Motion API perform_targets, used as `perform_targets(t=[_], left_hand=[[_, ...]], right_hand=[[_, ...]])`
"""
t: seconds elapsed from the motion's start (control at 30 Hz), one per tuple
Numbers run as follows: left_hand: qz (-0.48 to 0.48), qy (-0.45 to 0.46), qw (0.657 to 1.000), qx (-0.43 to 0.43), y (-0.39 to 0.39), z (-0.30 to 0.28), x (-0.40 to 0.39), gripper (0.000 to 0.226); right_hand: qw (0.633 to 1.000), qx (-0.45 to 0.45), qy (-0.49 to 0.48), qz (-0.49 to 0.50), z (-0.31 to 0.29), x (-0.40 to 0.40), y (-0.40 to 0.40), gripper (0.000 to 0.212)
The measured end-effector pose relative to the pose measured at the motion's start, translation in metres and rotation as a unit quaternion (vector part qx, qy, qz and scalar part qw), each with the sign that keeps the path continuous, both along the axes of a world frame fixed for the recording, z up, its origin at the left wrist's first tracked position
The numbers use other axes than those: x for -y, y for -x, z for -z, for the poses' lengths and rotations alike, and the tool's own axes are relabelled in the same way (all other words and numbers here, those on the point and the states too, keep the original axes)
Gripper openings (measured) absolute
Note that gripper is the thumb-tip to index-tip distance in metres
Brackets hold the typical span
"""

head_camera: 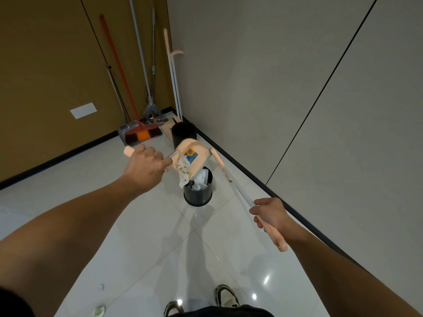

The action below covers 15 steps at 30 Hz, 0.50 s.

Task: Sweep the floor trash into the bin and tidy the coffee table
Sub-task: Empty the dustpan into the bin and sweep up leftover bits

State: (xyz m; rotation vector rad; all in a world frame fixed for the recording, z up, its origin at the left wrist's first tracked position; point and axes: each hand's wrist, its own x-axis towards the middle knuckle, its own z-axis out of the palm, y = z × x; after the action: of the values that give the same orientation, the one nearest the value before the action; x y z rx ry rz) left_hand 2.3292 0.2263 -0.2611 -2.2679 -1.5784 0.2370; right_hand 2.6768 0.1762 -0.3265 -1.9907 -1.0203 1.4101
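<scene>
A peach plastic dustpan [194,154] with a toothed comb edge and a blue-and-orange sticker hangs tilted over a small round black bin [198,194]. Crumpled white paper trash [185,172] slides from its lip toward the bin's mouth, where more white scraps already lie. The bin is a smooth, slightly tapered cylinder standing on glossy pale floor tiles [142,236].

The left hand [146,164] has its fingers curled tight round the dustpan's handle, whose rounded peach end sticks out to the left of the fist. The right hand [270,215] grips a long broom handle [242,194], a thin white rod with a thick peach grip that juts out below the fist; the rod slants up to a narrow peach broom head [219,163] just right of the dustpan.

A second, taller black bin [184,135] stands behind against the grey wall panel [251,88]. In the corner lean an orange-handled broom [139,133] with orange and dark bristles, a grey dustpan [128,129], a metal-poled mop [152,110] and another peach broom set [172,72]. A white socket plate [83,110] sits low on the brown wall. Small scraps [99,310] lie on the tiles at lower left, and two sneakers [225,295] show at the bottom edge.
</scene>
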Motion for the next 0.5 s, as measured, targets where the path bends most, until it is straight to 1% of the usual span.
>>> perform_targets(t=[0.07,0.13,0.2,0.23,0.27,0.33,0.4,0.43,0.5], left_hand=[[-0.011,-0.012,1.000,0.023,-0.001,0.000,0.000,0.021],[0.003,-0.005,1.000,0.016,-0.002,0.001,-0.001,0.021],[0.014,-0.002,1.000,0.005,-0.002,0.001,-0.001,0.022],[0.013,-0.005,1.000,0.014,0.000,0.001,-0.001,0.022],[0.009,-0.009,1.000,0.024,0.002,0.001,-0.002,0.021],[0.011,-0.012,1.000,0.025,0.006,0.000,-0.004,0.020],[0.018,-0.015,0.999,0.026,0.010,0.000,-0.003,0.018],[0.021,-0.016,0.999,0.029,0.012,-0.001,-0.003,0.017],[0.031,-0.017,0.999,0.023,0.016,0.000,-0.002,0.016]], right_hand=[[1.000,-0.001,-0.002,0.000,0.001,0.001,0.000,0.019],[1.000,0.001,-0.004,0.000,0.004,0.000,0.000,0.019],[1.000,0.000,0.000,0.003,0.005,0.000,0.001,0.009],[1.000,-0.002,0.001,0.005,0.005,0.000,0.001,0.007],[1.000,-0.007,0.003,0.007,0.006,0.000,0.001,0.013],[1.000,-0.011,0.001,0.008,0.007,-0.001,0.001,0.017],[1.000,-0.006,0.002,0.009,0.006,-0.002,0.003,0.007],[1.000,-0.004,0.003,0.011,0.005,-0.002,0.005,0.013],[1.000,0.004,-0.002,0.005,0.006,-0.004,0.006,0.037]])
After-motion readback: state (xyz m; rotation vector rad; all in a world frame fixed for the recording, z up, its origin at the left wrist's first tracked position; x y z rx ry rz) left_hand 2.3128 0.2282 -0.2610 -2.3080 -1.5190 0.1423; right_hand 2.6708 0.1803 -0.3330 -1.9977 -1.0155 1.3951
